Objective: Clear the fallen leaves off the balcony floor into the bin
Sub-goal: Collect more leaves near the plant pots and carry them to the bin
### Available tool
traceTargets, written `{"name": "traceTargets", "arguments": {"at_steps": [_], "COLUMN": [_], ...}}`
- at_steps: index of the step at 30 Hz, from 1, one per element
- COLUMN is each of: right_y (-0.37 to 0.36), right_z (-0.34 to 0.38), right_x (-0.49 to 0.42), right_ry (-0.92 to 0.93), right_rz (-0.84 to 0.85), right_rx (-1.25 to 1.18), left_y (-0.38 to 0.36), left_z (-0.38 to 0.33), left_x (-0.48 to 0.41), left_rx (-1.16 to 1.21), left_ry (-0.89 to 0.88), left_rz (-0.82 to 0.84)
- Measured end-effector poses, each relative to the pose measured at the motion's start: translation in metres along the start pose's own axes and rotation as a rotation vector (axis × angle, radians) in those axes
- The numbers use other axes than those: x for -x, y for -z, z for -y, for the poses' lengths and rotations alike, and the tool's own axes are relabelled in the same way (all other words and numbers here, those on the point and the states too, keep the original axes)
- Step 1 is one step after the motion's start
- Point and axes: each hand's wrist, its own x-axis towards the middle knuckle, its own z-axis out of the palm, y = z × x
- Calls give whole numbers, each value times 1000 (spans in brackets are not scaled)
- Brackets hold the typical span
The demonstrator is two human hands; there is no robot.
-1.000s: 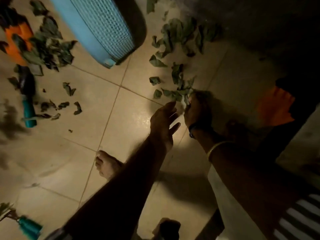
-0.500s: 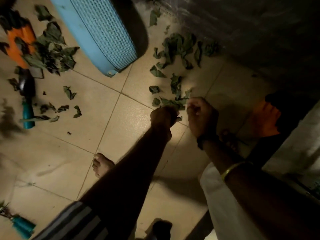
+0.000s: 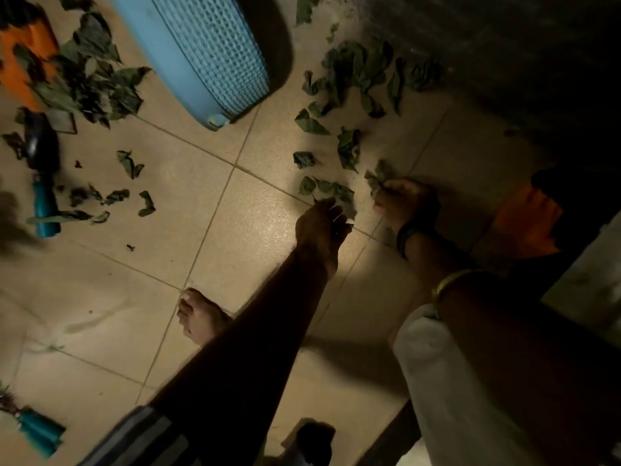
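balcony floor (image 3: 255,250), tan tile w/ a patch of light at centre, fills the view; dark wall along the top right. blue bin (image 3: 201,52), woven-look side, lies across the top left, well apart from both hands. biggest leaf pile (image 3: 90,85) sits left of the bin, partly over an orange thing (image 3: 23,58) at the frame edge. second spread, the wall-side leaves (image 3: 359,75), runs right of the bin down toward the hands. loose leaf scraps (image 3: 131,164) dot the tiles at left, near a teal-handled tool (image 3: 43,183); another teal handle (image 3: 40,432) shows bottom left. a bare foot (image 3: 200,316) rests on the tile below the left forearm.

right hand (image 3: 401,203), dark band at the wrist and gold bangle further up the arm, grips a small bunch of leaves (image 3: 378,178) just off the floor. left hand (image 3: 321,222) reaches down onto the nearest leaves (image 3: 331,193), fingertips curled at them; whether it has one pinched, cannot tell, too dim.

vs half a sec ago: left hand's fingers have come out of a tight fist to reach for the near leaves, and the right has shifted rightward w/ its bunch showing more clearly. judgement: gathering stage only, a handful collected, nothing in the bin yet from this reach; most leaves on both sides of the bin remain to clear.
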Motion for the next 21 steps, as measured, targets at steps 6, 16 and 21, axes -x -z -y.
{"name": "traceTargets", "arguments": {"at_steps": [6,16,21], "right_y": [-4,-23,-52], "right_z": [15,30,16], "right_x": [82,88,46], "right_ry": [62,409,559], "right_rz": [257,176,44], "right_rx": [-15,292,688], "left_y": [-10,21,32], "left_z": [-18,-40,-47], "left_x": [29,27,13], "left_rx": [-150,-134,-101], "left_ry": [-7,-103,-49], "left_rz": [110,-80,-118]}}
